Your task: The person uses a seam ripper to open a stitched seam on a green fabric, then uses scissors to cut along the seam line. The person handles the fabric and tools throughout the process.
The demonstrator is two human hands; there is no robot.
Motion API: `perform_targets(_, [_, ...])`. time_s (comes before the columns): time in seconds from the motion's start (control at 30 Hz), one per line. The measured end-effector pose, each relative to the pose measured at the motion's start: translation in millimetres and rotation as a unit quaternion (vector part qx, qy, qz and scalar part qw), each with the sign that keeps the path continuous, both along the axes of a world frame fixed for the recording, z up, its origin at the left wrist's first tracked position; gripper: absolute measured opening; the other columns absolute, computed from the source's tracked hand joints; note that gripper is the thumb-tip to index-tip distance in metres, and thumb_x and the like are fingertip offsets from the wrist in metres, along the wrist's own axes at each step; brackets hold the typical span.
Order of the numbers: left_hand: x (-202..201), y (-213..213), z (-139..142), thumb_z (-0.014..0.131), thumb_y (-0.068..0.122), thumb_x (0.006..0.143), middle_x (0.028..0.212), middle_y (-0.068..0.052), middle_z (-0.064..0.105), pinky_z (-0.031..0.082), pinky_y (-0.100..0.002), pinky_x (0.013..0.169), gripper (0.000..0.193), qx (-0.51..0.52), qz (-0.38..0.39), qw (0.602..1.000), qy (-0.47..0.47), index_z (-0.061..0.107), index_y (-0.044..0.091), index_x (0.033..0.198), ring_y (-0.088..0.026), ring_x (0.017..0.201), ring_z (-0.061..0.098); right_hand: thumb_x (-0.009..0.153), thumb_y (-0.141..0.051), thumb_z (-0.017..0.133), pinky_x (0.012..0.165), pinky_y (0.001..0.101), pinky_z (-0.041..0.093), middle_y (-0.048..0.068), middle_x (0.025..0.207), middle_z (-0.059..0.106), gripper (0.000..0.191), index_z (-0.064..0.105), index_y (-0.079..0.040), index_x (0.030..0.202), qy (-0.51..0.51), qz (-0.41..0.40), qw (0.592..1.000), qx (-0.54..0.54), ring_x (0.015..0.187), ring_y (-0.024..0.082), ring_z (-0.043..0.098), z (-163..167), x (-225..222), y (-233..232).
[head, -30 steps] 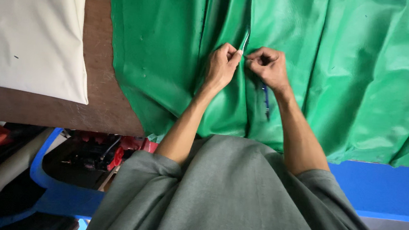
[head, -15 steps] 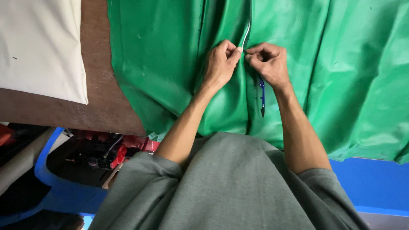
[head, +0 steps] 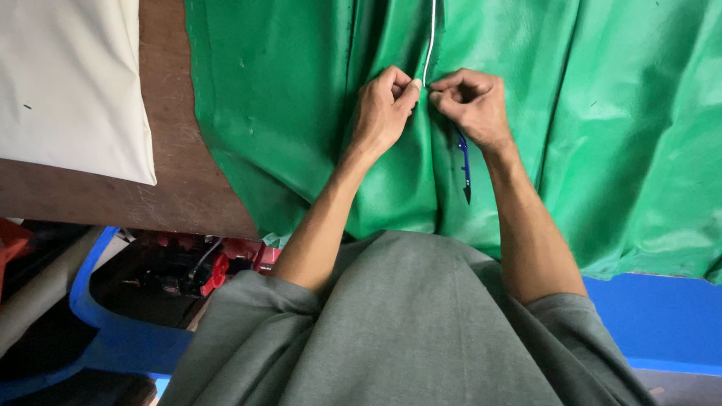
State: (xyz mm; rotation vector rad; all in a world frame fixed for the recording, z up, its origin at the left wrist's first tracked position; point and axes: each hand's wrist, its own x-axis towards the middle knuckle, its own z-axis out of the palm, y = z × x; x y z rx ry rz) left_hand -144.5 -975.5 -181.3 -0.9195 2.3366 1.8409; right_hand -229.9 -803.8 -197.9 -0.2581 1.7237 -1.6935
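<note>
From my feed both hands are pinched together right at the middle of the green sheet. The left hand [head: 383, 108] has its grip closed tight, thumb and forefinger nipping the lower end of a thin white cord [head: 432, 24] that runs straight up and out of the top of the frame. The right hand [head: 472, 106] is just beside it, knuckles nearly touching the left, fingers curled in and pinching at the same spot; I can't tell if it has the cord itself or just a fold of the fabric.

A blue pen [head: 464, 164] pokes out below the right hand, lying along the wrist and pointing back toward the body. Looks tucked under the palm, but how it's held is hidden.

All of that sits on the green fabric [head: 651, 125], shiny and creased in long folds, spread over most of the bench [head: 175, 159], which is brown wood where it shows bare on the left. Further left there's a cream sheet [head: 40, 49] lying flat, well apart from the hands. Below the bench edge I see a grey shirt [head: 426, 351], a blue frame [head: 676, 322] and some red and black clutter [head: 187, 270] I can't make out.
</note>
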Motion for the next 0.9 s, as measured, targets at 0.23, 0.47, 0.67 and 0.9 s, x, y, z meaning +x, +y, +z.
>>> perform_targets(0.23, [0.1,-3.0,-10.9,0.070,0.023,0.095,0.068,-0.006,0.070,0.052,-0.034,0.057,0.024,-0.047,0.004,0.998,0.028,0.064,0.002,0.084,-0.017,0.058,0.067,0.086,0.000,0.079,0.059,0.0186,0.040,-0.006,0.075,0.062,0.008,0.076,0.001,0.094,0.042,0.051,0.996,0.052,0.066,0.000,0.050,-3.8,-1.7,3.7])
perform_targets(0.47, [12.6,-11.9,-11.5,0.070,0.026,0.096,0.070,-0.011,0.070,0.052,-0.039,0.059,0.027,-0.033,0.005,0.999,0.014,0.063,0.002,0.086,-0.024,0.061,0.068,0.087,0.000,0.077,0.064,0.0181,0.044,-0.004,0.079,0.066,0.011,0.076,0.002,0.098,0.000,0.021,1.000,0.010,0.069,0.001,0.054,-10.5,-2.6,10.0])
perform_targets(0.67, [18.3,12.2,-12.0,0.080,0.036,0.086,0.074,-0.018,0.070,0.052,-0.048,0.062,0.039,-0.177,-0.035,0.983,-0.015,0.063,0.001,0.081,-0.038,0.069,0.068,0.090,0.001,0.077,0.071,0.0189,0.048,0.000,0.086,0.070,0.012,0.075,0.003,0.101,-0.016,-0.069,0.995,-0.066,0.075,0.003,0.060,-12.7,-5.9,10.3])
perform_targets(0.9, [26.4,22.6,-25.0,0.075,0.026,0.088,0.074,-0.015,0.074,0.054,-0.043,0.063,0.027,-0.109,-0.010,0.993,-0.033,0.066,0.002,0.083,-0.033,0.069,0.072,0.090,0.000,0.076,0.070,0.0178,0.048,-0.002,0.086,0.071,0.009,0.073,0.001,0.098,0.016,-0.026,0.999,-0.015,0.074,0.001,0.058,-12.7,22.6,9.5])
